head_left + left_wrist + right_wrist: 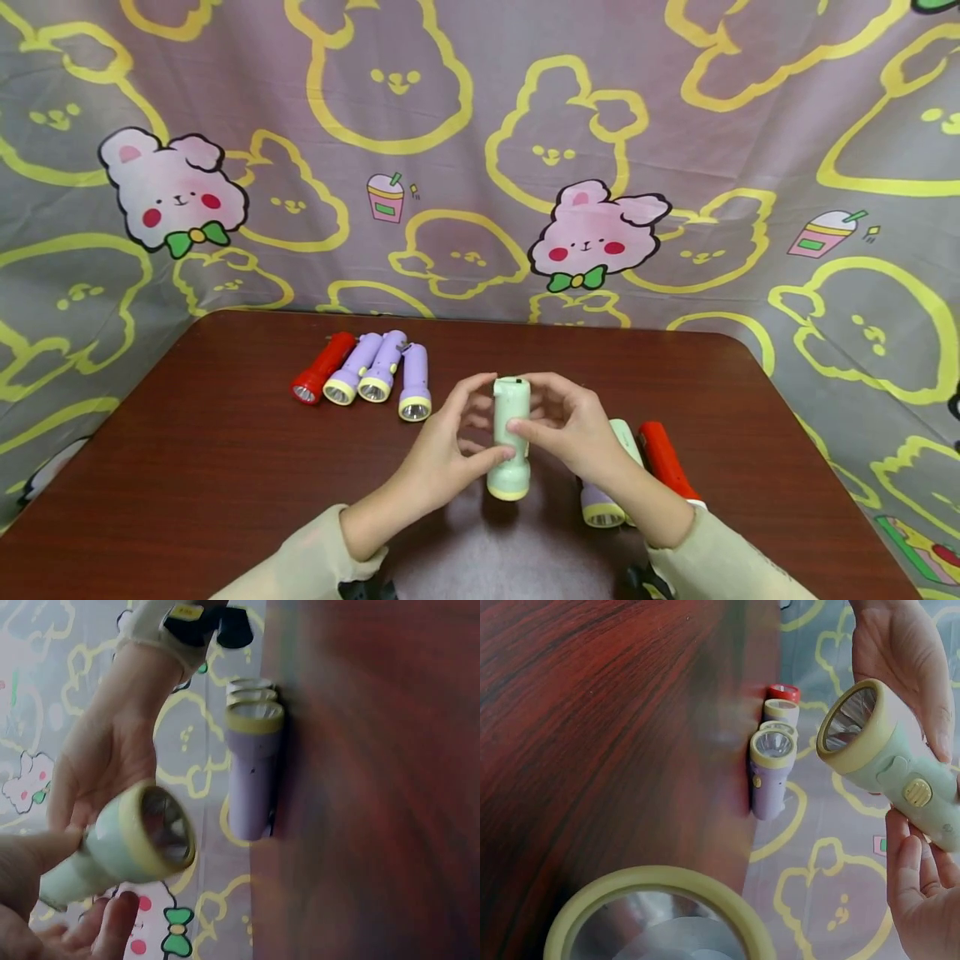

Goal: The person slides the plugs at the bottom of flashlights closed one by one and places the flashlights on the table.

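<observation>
A pale green flashlight (pixel 512 433) with a yellow rim is held upright above the table, lens end down. My left hand (pixel 456 442) grips it from the left, thumb against its side. From the right my right hand (pixel 573 429) holds it too, its thumb on the barrel. A yellow switch (pixel 918 793) and the reflector (pixel 853 720) show in the right wrist view. The left wrist view shows the flashlight's lens end (pixel 146 832) between both hands.
At the back left lie a red flashlight (pixel 324 368) and three purple flashlights (pixel 415 375). Beside my right forearm are a purple flashlight (pixel 602 507), a green flashlight (pixel 624 437) and a red flashlight (pixel 666 458), partly covered. A patterned cloth (pixel 450 167) hangs behind the brown table (pixel 225 467).
</observation>
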The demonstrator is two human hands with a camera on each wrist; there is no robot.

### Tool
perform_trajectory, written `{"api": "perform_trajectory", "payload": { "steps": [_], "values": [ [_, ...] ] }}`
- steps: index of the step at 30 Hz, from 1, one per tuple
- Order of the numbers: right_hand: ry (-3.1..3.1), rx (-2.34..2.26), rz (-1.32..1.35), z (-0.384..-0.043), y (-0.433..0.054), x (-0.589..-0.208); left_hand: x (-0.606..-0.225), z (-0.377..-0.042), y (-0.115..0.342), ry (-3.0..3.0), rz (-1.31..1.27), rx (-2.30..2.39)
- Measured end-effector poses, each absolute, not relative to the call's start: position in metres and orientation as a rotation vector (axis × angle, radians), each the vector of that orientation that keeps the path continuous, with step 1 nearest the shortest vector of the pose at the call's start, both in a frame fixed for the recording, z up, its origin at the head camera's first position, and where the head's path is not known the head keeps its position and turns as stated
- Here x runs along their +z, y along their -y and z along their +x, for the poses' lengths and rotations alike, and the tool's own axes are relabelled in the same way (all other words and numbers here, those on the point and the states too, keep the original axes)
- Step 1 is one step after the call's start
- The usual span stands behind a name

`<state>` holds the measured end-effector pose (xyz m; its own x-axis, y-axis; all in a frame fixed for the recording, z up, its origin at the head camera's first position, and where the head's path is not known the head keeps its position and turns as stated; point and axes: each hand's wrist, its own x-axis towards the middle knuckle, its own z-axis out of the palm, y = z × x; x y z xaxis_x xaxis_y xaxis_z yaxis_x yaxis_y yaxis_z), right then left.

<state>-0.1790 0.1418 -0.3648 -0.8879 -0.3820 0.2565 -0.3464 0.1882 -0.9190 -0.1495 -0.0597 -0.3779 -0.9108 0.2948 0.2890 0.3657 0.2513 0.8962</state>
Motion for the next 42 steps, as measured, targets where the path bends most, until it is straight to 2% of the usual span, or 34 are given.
{"api": "perform_trajectory", "payload": {
  "steps": [5, 22, 42],
  "values": [
    [-2.413, -1.892, -0.688, -0.180, -0.139, -0.366, -0.381, -0.144, 0.056, 2.418, -0.523, -1.720],
    [-2.509, -1.910, -0.494, -0.178, -0.133, -0.364, -0.378, -0.145, 0.037, 2.466, -0.439, -1.488],
    [-2.490, -1.903, -0.630, -0.180, -0.136, -0.367, -0.379, -0.148, 0.037, 2.462, -0.406, -1.464]
  ]
}}
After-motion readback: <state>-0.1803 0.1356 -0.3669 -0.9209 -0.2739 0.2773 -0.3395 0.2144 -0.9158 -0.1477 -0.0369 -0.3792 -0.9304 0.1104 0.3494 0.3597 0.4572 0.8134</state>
